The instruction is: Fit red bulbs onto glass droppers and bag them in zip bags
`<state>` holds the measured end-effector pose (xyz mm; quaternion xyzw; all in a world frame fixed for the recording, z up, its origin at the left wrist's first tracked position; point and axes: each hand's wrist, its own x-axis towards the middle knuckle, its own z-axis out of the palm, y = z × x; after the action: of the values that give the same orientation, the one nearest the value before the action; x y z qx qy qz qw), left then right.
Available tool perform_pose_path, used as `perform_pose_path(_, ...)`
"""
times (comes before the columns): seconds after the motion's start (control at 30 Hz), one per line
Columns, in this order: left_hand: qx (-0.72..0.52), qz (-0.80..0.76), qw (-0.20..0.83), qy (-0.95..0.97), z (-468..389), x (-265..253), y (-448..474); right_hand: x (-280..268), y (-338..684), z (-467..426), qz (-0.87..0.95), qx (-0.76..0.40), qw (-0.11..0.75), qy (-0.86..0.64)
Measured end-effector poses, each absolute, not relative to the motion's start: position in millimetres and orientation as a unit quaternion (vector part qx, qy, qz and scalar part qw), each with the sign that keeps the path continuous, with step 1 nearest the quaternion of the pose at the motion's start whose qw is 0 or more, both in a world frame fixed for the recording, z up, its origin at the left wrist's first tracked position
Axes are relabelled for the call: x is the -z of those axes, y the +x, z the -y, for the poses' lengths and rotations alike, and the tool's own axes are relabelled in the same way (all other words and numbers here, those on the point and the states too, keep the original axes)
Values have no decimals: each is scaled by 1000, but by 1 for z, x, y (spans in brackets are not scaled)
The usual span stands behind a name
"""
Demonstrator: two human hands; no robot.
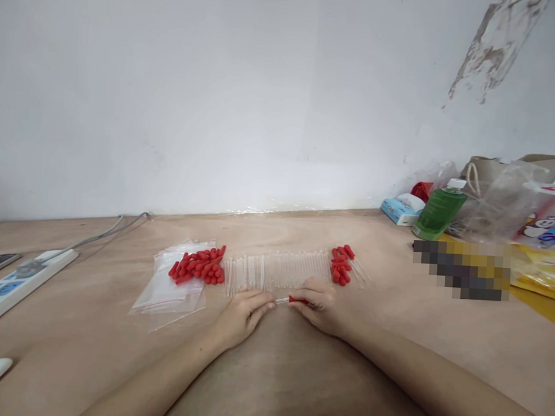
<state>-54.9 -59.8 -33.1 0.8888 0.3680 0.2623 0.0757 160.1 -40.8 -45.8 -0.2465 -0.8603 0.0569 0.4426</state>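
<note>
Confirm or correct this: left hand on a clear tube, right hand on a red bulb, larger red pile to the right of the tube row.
Wrong side: the head view shows the larger red pile left of the tube row. The left hand is on a clear tube, the right hand on a red bulb.

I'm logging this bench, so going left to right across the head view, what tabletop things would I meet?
White power strip, zip bags bearing red rubber bulbs, row of clear tubes, red-bulbed droppers, blue tissue pack, white-capped green bottle.
</note>
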Motion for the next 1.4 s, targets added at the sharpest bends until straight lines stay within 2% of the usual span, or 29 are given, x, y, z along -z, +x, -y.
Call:
perform_pose_path(0.17, -263, -376, 115, 881, 62, 31, -51, 38, 163, 41, 885, -56, 397, -236)
perform_pose_path(0.43, -266, -355, 66, 894, 59, 35, -51, 31, 161, 42, 903, -42, 356, -239)
perform_pose_path(0.67, -268, -338, 37, 901, 59, 40, -50, 39, 156, 41, 901, -64, 361, -234)
perform_pose_path(0.83, -261, -338, 27, 904, 58, 42, -51, 39, 157, 39, 903, -106, 343, -237)
perform_pose_path(0.93, -277, -346, 29, 896, 58, 40, -51, 34, 160, 38, 893, -170, 337, -245)
perform_pose_path(1.1, -318, -355, 71, 876, 60, 36, -52, 30, 162, 35, 784, -349, 418, -297)
perform_pose_path(1.2, -329, -382, 71, 861, 61, 36, -54, 21, 169, 23, 714, -401, 471, -328)
perform_pose_path(1.3, -328, -399, 79, 853, 61, 37, -55, 1, 194, 1, 666, -380, 527, -367)
perform_pose_path(1.4, -301, -391, 88, 865, 61, 38, -55, -15, 237, -24, 650, -270, 570, -423)
